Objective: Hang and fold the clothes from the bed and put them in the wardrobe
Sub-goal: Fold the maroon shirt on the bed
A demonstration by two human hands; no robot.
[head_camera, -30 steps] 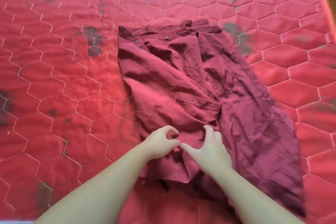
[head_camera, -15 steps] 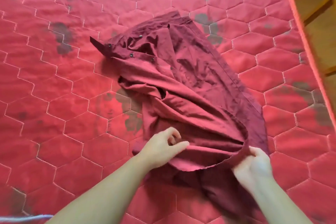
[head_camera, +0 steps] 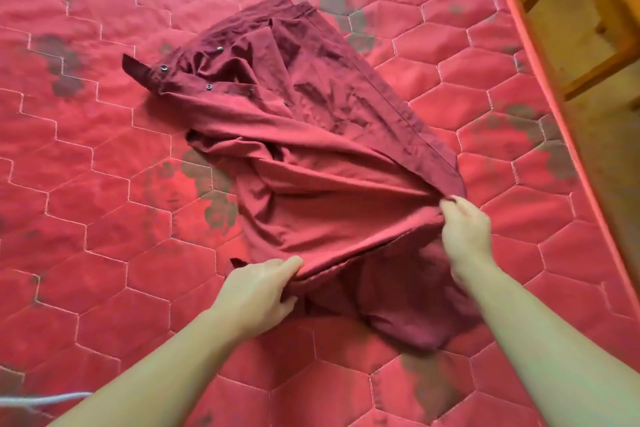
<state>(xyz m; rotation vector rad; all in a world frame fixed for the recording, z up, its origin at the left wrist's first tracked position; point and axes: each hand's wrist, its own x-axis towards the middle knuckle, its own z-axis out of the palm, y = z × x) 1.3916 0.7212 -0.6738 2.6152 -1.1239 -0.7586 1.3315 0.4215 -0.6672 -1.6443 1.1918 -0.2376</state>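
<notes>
On the bed [head_camera: 104, 184], a crumpled shirt [head_camera: 311, 156]. Left hand [head_camera: 258, 291] pinching its hem; right hand [head_camera: 465, 229] gripping the hem's other end.

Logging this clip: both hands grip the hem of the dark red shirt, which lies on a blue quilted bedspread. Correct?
Not quite. The head view shows the bedspread is red, not blue. The left hand and right hand do grip the hem of the dark red shirt.

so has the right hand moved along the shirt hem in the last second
Yes. The right hand has slid rightwards, away from the left hand, along the dark red button-up shirt, nearer the quilted red mattress's right edge.
</notes>
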